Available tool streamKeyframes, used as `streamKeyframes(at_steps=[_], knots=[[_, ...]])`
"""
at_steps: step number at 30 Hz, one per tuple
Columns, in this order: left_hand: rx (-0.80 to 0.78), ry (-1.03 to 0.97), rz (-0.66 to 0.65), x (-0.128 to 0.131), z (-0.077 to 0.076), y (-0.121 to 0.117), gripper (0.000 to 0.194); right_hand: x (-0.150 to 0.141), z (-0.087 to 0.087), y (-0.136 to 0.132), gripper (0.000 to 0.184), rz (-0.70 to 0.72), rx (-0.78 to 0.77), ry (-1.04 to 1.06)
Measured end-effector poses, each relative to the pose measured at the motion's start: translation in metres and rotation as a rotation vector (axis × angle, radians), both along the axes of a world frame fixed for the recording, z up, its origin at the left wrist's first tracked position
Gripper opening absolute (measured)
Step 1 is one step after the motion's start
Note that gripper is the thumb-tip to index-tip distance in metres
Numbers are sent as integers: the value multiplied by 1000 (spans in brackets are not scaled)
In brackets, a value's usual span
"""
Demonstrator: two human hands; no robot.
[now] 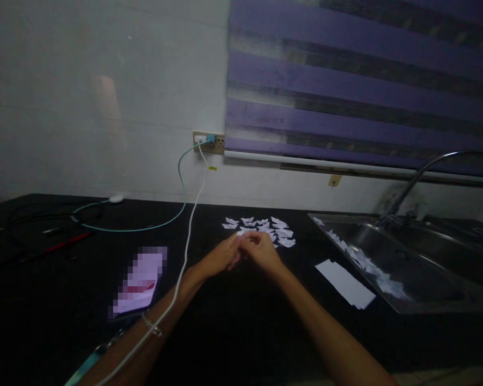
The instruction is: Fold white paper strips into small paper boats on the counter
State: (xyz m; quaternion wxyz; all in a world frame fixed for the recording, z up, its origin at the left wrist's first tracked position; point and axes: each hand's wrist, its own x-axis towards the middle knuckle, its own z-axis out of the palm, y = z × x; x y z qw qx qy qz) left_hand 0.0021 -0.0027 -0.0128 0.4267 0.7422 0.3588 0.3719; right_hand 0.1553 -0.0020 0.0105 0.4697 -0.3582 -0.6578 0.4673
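My left hand and my right hand meet above the dark countertop, fingers closed together. Between their fingertips a bit of white paper shows; most of it is hidden, so its folded shape cannot be made out. Just beyond my hands sit several small folded paper boats in a loose group. To the right of my right arm lies a stack of white paper sheets, slightly fanned out.
More folded white paper pieces line the left edge of the metal sink, under a curved faucet. At left lies a phone with a blurred screen. A white cable runs from the wall socket across my left arm.
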Motion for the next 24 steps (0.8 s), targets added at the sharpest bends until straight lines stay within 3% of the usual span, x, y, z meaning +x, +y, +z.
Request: streamKeyframes(at_steps=[5,10,14,16,24], knots=[[-20,28,-17,0,-5,3,63,-1,-1,0,17,-66,73,26],[-48,41,18,-6,2,1,72,0,2,-1,22,-65,-14,76],[17,77,151,-8,11,-3,55,2,0,3,22,-96,-22,73],[51,78,145,-7,13,-4,49,2,-4,5,21,-101,4,54],[6,86,118,-9,9,-1,55,-2,-5,4,24,-60,-37,112]])
